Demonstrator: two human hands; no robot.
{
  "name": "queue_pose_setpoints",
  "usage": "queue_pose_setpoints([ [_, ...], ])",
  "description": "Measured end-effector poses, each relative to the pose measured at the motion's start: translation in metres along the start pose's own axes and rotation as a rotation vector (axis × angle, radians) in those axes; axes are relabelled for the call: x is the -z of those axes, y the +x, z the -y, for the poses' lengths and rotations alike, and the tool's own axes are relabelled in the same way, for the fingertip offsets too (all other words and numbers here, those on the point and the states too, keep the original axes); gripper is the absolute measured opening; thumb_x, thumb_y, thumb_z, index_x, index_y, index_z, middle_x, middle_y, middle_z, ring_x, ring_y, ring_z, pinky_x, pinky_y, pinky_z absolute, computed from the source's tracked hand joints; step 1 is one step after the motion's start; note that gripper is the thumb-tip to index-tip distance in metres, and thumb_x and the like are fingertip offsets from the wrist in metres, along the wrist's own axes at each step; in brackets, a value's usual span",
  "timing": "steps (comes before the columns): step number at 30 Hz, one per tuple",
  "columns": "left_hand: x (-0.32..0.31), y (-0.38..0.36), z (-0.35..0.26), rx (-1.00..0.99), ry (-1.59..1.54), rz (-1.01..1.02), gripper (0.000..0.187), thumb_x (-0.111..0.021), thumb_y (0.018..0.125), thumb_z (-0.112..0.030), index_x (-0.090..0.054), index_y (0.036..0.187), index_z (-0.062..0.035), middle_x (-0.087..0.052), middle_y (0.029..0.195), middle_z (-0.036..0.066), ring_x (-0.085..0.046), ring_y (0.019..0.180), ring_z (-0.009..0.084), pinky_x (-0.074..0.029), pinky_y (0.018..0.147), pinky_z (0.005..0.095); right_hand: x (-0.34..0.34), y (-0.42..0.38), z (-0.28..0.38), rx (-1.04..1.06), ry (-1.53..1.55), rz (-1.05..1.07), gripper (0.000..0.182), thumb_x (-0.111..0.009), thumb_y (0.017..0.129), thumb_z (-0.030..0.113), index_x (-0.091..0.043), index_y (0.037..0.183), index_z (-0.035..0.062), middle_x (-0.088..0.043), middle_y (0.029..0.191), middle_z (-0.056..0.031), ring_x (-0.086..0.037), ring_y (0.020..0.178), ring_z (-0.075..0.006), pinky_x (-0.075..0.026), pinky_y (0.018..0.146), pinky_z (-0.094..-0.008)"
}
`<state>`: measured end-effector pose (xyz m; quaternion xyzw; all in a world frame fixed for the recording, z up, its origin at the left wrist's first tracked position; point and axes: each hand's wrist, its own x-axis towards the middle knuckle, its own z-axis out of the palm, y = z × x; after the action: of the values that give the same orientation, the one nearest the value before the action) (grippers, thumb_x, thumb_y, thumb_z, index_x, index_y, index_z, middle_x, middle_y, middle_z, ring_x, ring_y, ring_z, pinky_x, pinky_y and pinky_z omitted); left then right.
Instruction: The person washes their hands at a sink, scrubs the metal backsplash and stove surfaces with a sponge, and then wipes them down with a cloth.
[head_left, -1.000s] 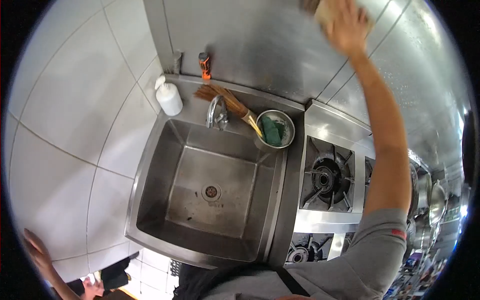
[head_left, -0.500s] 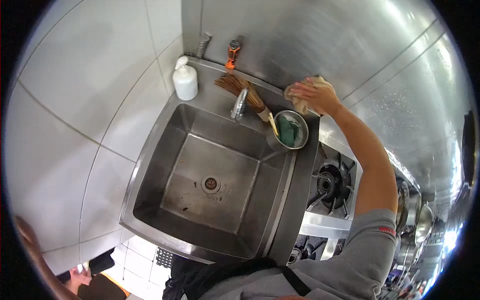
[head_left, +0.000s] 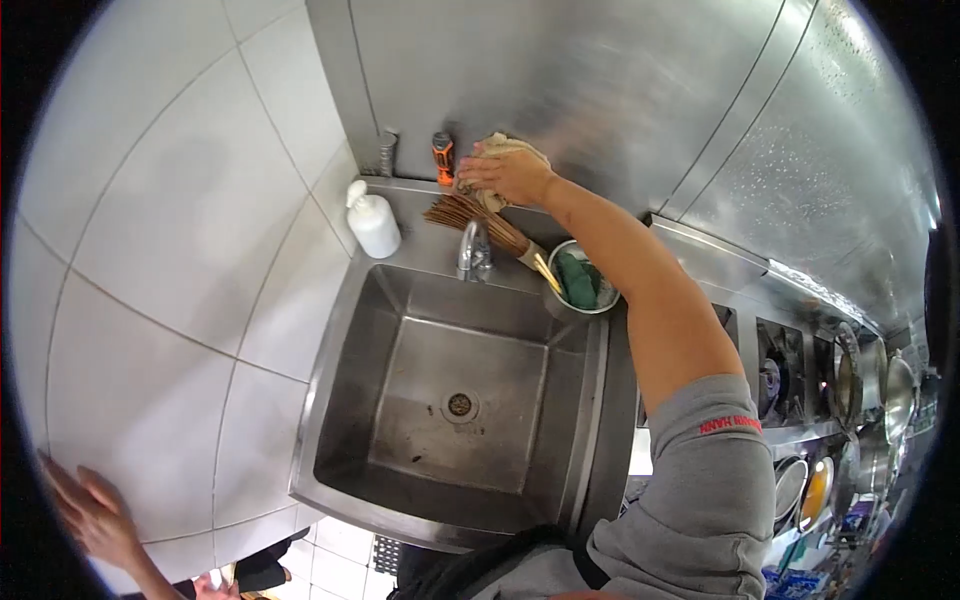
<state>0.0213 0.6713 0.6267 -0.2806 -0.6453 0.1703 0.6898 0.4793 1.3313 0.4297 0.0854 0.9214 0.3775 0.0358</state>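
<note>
My right hand [head_left: 510,177] presses a crumpled beige cloth [head_left: 523,150] against the steel back wall, just right of an orange-and-black tool [head_left: 443,160] and above a bundle of brown sticks [head_left: 480,222]. At the far left my left hand [head_left: 95,515] lies against the white tiled wall, fingers spread, holding nothing. Below the right forearm, a metal bowl [head_left: 553,300] holds a green scouring pad [head_left: 578,280] and something with a yellow handle.
A steel sink [head_left: 460,350] with a curved faucet [head_left: 474,250] is in front of me. A white pump bottle [head_left: 373,225] stands at its back left corner. Stove burners [head_left: 780,370] and pans [head_left: 900,395] are on the right. Part of another person [head_left: 215,585] shows at bottom left.
My right hand and the cloth have moved left along the back wall, from above the bowl to beside the orange tool. More of my left hand shows now. The view has shifted.
</note>
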Motion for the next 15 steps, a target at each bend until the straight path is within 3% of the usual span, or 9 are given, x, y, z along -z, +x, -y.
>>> queue_pose_setpoints([
  [4, 0.038, 0.034, -0.018, 0.064, 0.05, -0.027, 0.053, -0.033, 0.1, -0.047, -0.031, 0.149, -0.0284, -0.038, 0.149, 0.004, -0.045, 0.131, 0.025, -0.041, 0.102, 0.0498, 0.031, -0.005, 0.001, -0.019, -0.098, -0.001, 0.037, -0.043, 0.095, 0.031, -0.055, 0.13, 0.0282, -0.036, 0.149, 0.0142, -0.021, 0.143, -0.01, -0.009, 0.121, -0.035],
  [6, 0.056, 0.048, -0.026, 0.085, -0.042, -0.076, 0.053, -0.033, 0.1, -0.047, -0.031, 0.149, -0.0279, -0.032, 0.153, 0.001, -0.036, 0.138, 0.0234, -0.035, 0.106, 0.0505, 0.037, -0.02, -0.018, -0.124, 0.197, -0.123, 0.037, -0.051, 0.089, 0.022, -0.059, 0.125, 0.0256, -0.046, 0.143, 0.0074, -0.034, 0.137, -0.0136, -0.018, 0.119, -0.0366],
  [8, 0.056, 0.051, -0.026, 0.1, -0.142, -0.127, 0.052, -0.034, 0.1, -0.046, -0.031, 0.149, -0.0277, -0.028, 0.155, -0.001, -0.03, 0.141, 0.0221, -0.031, 0.108, 0.0509, 0.09, -0.037, -0.06, -0.306, 0.194, -0.191, 0.04, -0.054, 0.087, 0.019, -0.058, 0.126, 0.0229, -0.05, 0.14, 0.0045, -0.042, 0.132, -0.0172, -0.028, 0.115, -0.0384],
  [9, 0.056, 0.05, -0.026, 0.098, -0.15, -0.123, 0.052, -0.034, 0.1, -0.045, -0.032, 0.149, -0.0275, -0.029, 0.155, -0.001, -0.029, 0.142, 0.0212, -0.031, 0.108, 0.0506, 0.102, -0.044, -0.103, -0.322, 0.145, -0.336, 0.039, -0.054, 0.086, 0.018, -0.058, 0.125, 0.0208, -0.052, 0.137, 0.001, -0.045, 0.129, -0.0193, -0.031, 0.112, -0.0392],
  [12, 0.054, 0.048, -0.027, 0.098, -0.157, -0.095, 0.051, -0.036, 0.1, -0.044, -0.034, 0.148, -0.0266, -0.03, 0.154, 0.0, -0.029, 0.142, 0.0207, -0.032, 0.107, 0.05, 0.225, -0.071, -0.204, -0.666, -0.038, -0.385, 0.043, -0.048, 0.091, 0.026, -0.048, 0.133, 0.0167, -0.046, 0.14, -0.0057, -0.042, 0.129, -0.027, -0.029, 0.11, -0.046],
  [15, 0.05, 0.042, -0.026, 0.11, -0.11, -0.037, 0.051, -0.037, 0.1, -0.042, -0.035, 0.148, -0.0254, -0.032, 0.154, 0.001, -0.032, 0.14, 0.0217, -0.033, 0.106, 0.0487, 0.333, -0.074, -0.245, -1.004, -0.229, -0.434, 0.05, -0.042, 0.096, 0.034, -0.038, 0.141, 0.0126, -0.04, 0.144, -0.0124, -0.04, 0.13, -0.0346, -0.027, 0.108, -0.0529],
])
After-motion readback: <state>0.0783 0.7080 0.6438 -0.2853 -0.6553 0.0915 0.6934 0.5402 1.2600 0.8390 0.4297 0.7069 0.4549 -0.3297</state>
